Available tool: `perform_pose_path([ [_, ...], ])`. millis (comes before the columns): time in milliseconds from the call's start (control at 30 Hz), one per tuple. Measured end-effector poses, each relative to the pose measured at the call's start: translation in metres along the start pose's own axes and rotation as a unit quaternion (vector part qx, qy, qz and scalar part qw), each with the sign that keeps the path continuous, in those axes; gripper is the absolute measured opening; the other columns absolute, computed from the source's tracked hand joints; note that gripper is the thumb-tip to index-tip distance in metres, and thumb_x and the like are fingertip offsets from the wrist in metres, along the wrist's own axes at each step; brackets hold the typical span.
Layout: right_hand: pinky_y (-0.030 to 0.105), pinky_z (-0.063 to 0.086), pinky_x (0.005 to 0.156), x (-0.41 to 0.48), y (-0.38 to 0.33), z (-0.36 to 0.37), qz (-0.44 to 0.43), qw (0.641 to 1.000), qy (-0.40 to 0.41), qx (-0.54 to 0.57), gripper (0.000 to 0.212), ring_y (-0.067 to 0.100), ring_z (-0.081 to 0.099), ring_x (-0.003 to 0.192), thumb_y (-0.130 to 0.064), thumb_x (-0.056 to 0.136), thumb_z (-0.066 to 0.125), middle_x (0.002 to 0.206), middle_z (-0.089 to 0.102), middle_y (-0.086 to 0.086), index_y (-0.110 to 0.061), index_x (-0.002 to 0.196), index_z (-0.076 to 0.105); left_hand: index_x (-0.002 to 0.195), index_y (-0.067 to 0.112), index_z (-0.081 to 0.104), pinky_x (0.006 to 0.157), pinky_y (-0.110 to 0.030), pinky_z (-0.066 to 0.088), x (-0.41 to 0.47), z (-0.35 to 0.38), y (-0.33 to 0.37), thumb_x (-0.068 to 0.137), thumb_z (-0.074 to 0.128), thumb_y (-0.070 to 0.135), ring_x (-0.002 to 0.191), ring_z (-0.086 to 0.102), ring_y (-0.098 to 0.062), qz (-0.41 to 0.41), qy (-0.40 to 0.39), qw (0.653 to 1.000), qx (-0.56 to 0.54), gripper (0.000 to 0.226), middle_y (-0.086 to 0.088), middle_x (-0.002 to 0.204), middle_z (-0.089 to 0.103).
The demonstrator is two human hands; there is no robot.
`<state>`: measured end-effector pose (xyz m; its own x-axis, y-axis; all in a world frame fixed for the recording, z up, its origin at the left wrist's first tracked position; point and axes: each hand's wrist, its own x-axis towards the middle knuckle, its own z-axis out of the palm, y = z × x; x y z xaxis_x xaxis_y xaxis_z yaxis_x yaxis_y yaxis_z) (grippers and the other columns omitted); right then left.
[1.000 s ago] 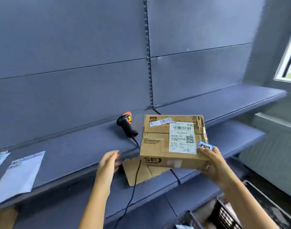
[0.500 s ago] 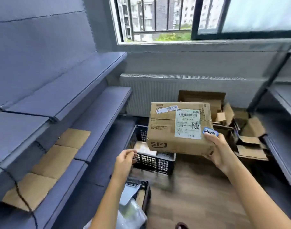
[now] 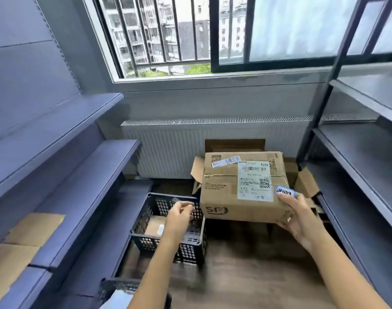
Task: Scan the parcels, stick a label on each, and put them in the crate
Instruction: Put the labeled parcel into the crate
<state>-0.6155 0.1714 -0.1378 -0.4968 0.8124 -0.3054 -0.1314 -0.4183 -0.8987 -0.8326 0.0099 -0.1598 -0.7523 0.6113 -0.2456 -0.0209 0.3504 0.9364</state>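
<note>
My right hand (image 3: 300,217) grips the right lower corner of a brown cardboard parcel (image 3: 221,192) and holds it in the air. The parcel carries a white shipping label (image 3: 254,180) and a small blue sticker (image 3: 284,192) by my thumb. My left hand (image 3: 179,216) hovers with loosely curled fingers, holding nothing, just left of the parcel and above a dark plastic crate (image 3: 186,241) on the floor. Inside the crate lies a smaller brown parcel (image 3: 155,226).
Blue-grey shelves (image 3: 68,197) run along the left, with cardboard sheets (image 3: 32,228) on a lower one. A metal rack (image 3: 357,175) stands at the right. Open cardboard boxes (image 3: 306,184) sit behind the parcel under a radiator (image 3: 168,150). Another crate's edge (image 3: 117,286) shows at the bottom.
The view has swung from the left shelf with the scanner to the floor by the window. The parcel went along in my right hand and now hangs beside the crate.
</note>
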Motion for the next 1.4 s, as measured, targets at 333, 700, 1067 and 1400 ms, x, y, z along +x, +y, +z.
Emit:
perform_pose_path([
  [333, 0.033, 0.045, 0.064, 0.111, -0.031, -0.018, 0.04, 0.999, -0.025, -0.002, 0.04, 0.017, 0.059, 0.083, -0.021, 0.075, 0.069, 0.11, 0.06, 0.008, -0.018, 0.105, 0.044, 0.109, 0.018, 0.057, 0.081, -0.027, 0.044, 0.074, 0.05, 0.01, 0.095, 0.047, 0.024, 0.098, 0.057, -0.014, 0.03, 0.048, 0.973, 0.222, 0.019, 0.002, 0.107, 0.061],
  [700, 0.036, 0.048, 0.065, 0.275, -0.034, 0.066, 0.101, 0.992, -0.063, -0.05, 0.04, 0.019, 0.059, 0.083, -0.015, 0.077, 0.071, 0.109, 0.059, 0.012, -0.014, 0.106, 0.042, 0.111, 0.019, 0.048, 0.087, -0.034, 0.04, 0.224, 0.028, 0.005, 0.095, 0.035, 0.037, 0.107, 0.051, -0.022, 0.042, 0.081, 0.853, 0.514, 0.027, -0.001, 0.115, 0.053],
  [1067, 0.034, 0.05, 0.056, 0.41, -0.03, 0.157, 0.137, 0.971, -0.154, -0.117, 0.035, 0.021, 0.06, 0.075, -0.015, 0.083, 0.067, 0.105, 0.059, 0.014, -0.013, 0.105, 0.039, 0.116, 0.021, 0.047, 0.089, -0.032, 0.038, 0.313, -0.006, 0.019, 0.095, 0.036, 0.037, 0.11, 0.05, -0.02, -0.016, 0.144, 0.837, 0.528, 0.028, 0.002, 0.119, 0.052],
  [1400, 0.025, 0.047, 0.045, 0.518, -0.015, 0.275, 0.21, 0.881, -0.349, -0.242, 0.03, 0.018, 0.059, 0.065, -0.011, 0.089, 0.061, 0.09, 0.06, 0.01, -0.008, 0.112, 0.041, 0.115, 0.025, 0.053, 0.088, -0.031, 0.044, 0.342, -0.01, 0.006, 0.096, 0.04, 0.035, 0.108, 0.054, -0.015, -0.223, 0.351, 0.859, 0.297, 0.026, 0.006, 0.118, 0.056],
])
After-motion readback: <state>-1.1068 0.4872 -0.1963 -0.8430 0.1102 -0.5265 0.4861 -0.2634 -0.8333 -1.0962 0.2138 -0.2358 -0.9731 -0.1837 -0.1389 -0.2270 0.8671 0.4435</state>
